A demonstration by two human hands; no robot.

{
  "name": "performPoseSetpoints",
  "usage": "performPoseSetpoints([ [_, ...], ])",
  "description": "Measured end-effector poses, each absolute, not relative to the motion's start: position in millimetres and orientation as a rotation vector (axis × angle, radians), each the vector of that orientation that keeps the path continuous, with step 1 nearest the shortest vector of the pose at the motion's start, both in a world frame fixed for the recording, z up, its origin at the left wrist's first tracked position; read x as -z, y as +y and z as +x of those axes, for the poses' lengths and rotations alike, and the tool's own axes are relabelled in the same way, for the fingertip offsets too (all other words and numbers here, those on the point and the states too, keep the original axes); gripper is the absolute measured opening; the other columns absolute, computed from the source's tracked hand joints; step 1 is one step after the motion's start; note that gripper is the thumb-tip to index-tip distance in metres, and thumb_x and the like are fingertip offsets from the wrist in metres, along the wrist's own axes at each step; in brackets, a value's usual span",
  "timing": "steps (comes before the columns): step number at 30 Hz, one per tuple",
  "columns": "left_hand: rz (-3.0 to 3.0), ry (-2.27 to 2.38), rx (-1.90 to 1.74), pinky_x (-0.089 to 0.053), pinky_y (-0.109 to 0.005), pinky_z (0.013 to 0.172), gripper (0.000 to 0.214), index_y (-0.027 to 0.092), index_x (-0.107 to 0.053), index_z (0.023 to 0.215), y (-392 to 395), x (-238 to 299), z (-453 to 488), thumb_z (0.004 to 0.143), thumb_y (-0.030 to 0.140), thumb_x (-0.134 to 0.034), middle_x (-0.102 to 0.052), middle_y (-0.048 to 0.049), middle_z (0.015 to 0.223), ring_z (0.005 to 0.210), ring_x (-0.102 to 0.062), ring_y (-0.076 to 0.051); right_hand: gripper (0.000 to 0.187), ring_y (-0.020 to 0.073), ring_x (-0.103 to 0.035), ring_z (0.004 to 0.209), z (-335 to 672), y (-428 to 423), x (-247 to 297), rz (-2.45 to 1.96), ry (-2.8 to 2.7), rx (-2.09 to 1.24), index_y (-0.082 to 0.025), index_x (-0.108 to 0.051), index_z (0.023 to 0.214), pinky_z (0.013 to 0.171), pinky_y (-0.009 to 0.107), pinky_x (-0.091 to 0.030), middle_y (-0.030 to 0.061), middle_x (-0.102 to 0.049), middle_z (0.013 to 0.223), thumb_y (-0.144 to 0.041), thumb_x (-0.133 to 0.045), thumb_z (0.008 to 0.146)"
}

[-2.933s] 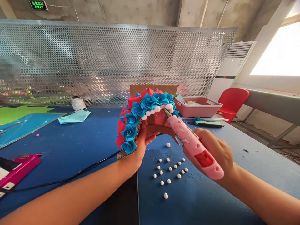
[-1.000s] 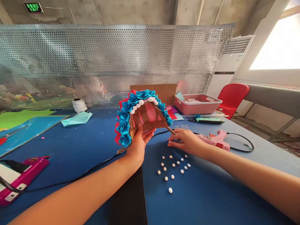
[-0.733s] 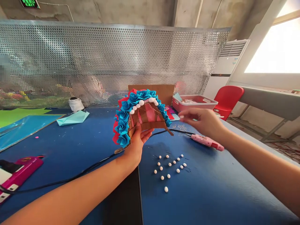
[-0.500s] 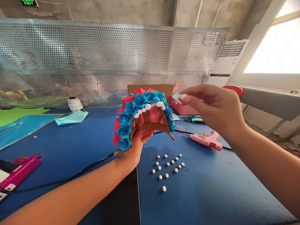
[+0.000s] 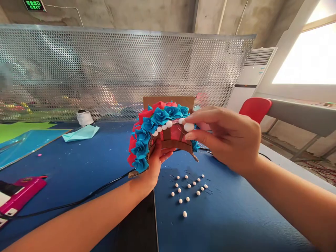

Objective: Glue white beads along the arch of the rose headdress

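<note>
My left hand grips a curved cardboard headpiece-like arch from underneath, thumb inside and fingers behind. Blue crumpled-paper flowers line its front edge, with red paper flowers behind them. A row of white balls sits along the inner rim. At the rim's right part, my right hand pinches a larger white ball between thumb and fingertips, close beside the balls there. Whether it touches the rim I cannot tell. Several small white balls lie on the blue table below.
A magenta power strip lies at the left with a black cable running toward the middle. Pale blue folded paper and a white-wrapped object are farther back, before a perforated metal screen. A red chair stands at the right.
My right hand has moved left and down, bringing the larger white ball to the arch's inner rim. It now hides the pink glue gun. My left hand keeps hold of the arch, nearly still.
</note>
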State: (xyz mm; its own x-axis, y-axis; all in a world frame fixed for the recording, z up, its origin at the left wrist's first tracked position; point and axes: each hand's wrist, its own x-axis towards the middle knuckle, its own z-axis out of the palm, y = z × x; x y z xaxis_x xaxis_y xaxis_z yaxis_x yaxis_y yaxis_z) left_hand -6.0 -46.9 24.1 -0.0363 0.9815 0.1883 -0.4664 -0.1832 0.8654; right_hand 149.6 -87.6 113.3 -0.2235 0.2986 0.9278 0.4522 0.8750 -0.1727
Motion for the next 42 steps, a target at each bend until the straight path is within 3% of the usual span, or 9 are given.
performPoseSetpoints([
  [17, 0.994, 0.741, -1.557, -0.056, -0.039, 0.071, 0.037, 0.024, -0.057, 0.105, -45, -21, -7, 0.073, 0.039, -0.068, -0.072, -0.0034, 0.089, 0.073, -0.071, -0.025, 0.024, 0.0147, -0.064, 0.074, 143, -84, -118, -0.400, -1.856, 0.355, -0.026, -0.066, 0.097, 0.069, 0.033, -0.054, 0.0011, -0.069, 0.082, -0.011, -0.065, 0.079],
  [28, 1.047, 0.736, -1.498, -0.055, -0.036, 0.073, 0.037, 0.018, -0.063, 0.101, -46, -21, -6, 0.076, 0.045, -0.064, -0.073, -0.0088, 0.092, 0.076, -0.071, -0.024, 0.012, 0.0188, -0.062, 0.082, 145, -74, -118, -0.480, -1.845, 0.572, -0.029, -0.068, 0.086, 0.078, 0.041, -0.052, 0.0030, -0.067, 0.087, -0.020, -0.068, 0.079],
  [42, 1.105, 0.719, -1.472, -0.054, -0.041, 0.079, 0.038, 0.020, -0.061, 0.106, -46, -19, -7, 0.079, 0.047, -0.060, -0.072, -0.0093, 0.098, 0.079, -0.071, -0.024, 0.016, 0.0188, -0.062, 0.085, 148, -68, -115, -0.462, -1.874, 0.650, -0.029, -0.066, 0.094, 0.077, 0.040, -0.051, 0.0039, -0.065, 0.092, -0.021, -0.067, 0.080],
])
